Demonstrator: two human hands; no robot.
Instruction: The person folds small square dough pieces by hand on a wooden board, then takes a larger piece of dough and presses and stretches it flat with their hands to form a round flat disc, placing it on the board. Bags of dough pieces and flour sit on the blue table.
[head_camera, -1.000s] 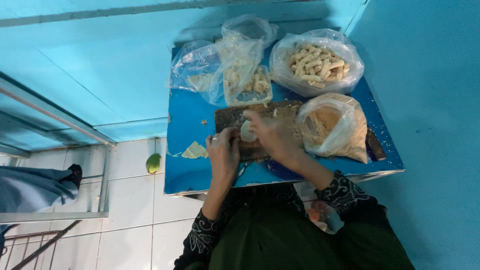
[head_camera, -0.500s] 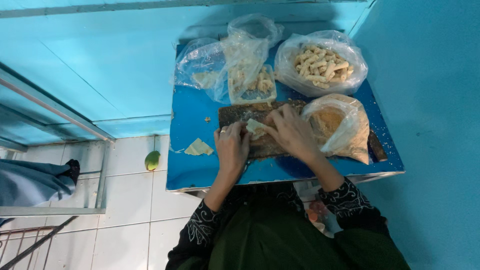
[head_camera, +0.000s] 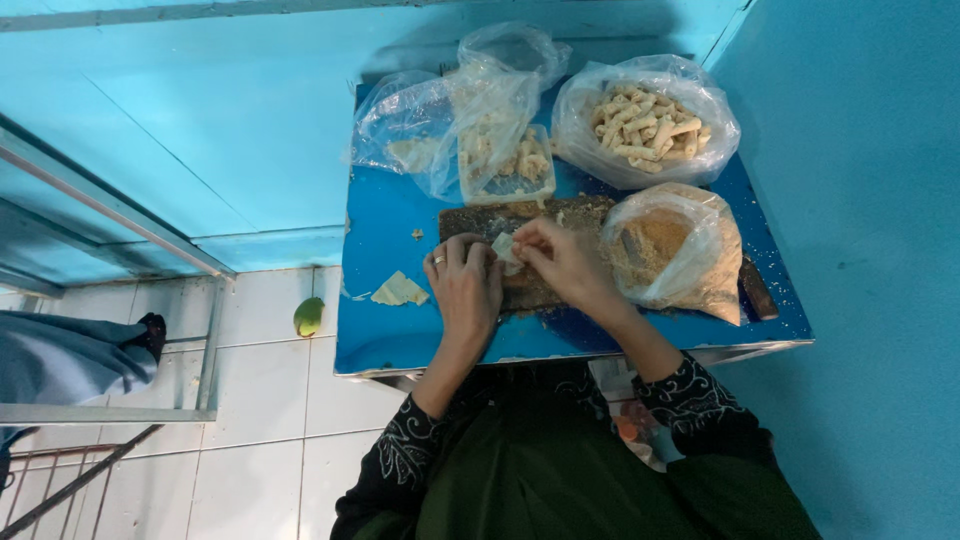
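A blue table (head_camera: 400, 330) stands against a turquoise wall, with white floor tiles to its left. On the far side of the table sit three clear plastic bags: one of pale rolled pieces (head_camera: 645, 120) at the right, one over a clear tray of similar pieces (head_camera: 505, 150) in the middle, and a nearly flat one (head_camera: 405, 135) at the left. A fourth bag, holding brown crumbs (head_camera: 670, 250), lies at the right of the table, just beside a dark crumb-strewn board (head_camera: 530, 290) at its middle. The left hand (head_camera: 465, 285) and right hand (head_camera: 560, 260) meet over this board, fingers closed together on a small pale piece of wrapper (head_camera: 505, 248) held between them just above the board. A folded pale sheet (head_camera: 398, 290) lies on the table left of the hands. A small green fruit (head_camera: 308, 316) rests on the floor tiles near the table's left edge.
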